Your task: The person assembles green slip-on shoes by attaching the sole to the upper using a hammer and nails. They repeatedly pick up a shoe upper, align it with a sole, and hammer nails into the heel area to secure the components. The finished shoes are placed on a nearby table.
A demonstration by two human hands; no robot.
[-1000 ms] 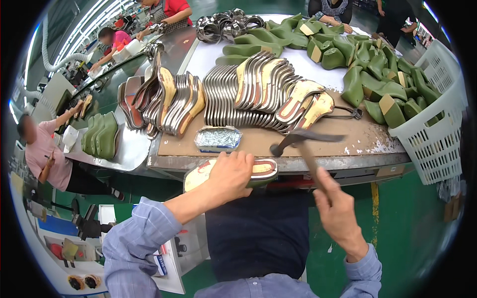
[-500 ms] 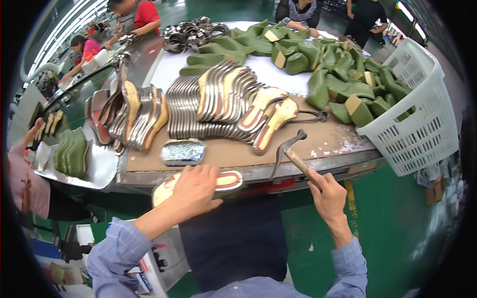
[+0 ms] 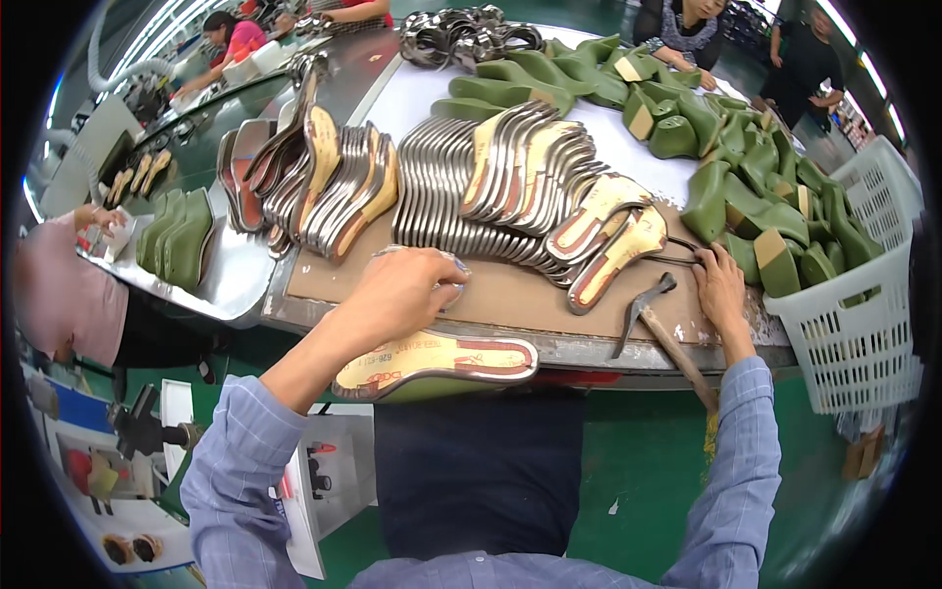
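Observation:
My left hand [image 3: 402, 290] reaches onto the brown bench top, fingers curled down over a small metal tin [image 3: 457, 266] that it mostly hides. Below it, a green shoe last with a tan and red insole [image 3: 437, 361] lies sole-up at the bench's front edge, untouched. My right hand [image 3: 721, 287] rests on the bench at the right. Its fingertips touch a thin dark tool [image 3: 679, 253] beside a gold insole board [image 3: 613, 257]. A hammer [image 3: 648, 312] lies loose just left of that hand, its wooden handle hanging over the edge.
Rows of silver and gold insole boards [image 3: 491, 191] fill the bench's middle. Behind them are green shoe lasts [image 3: 726, 172] and at the right stands a white plastic basket [image 3: 863, 314]. Other people work at the far side and at the left by a metal tray [image 3: 231, 280].
My right hand has put the hammer down on the bench and moved up to the thin tool. My left hand has left the insole on the last and reached up to the tin.

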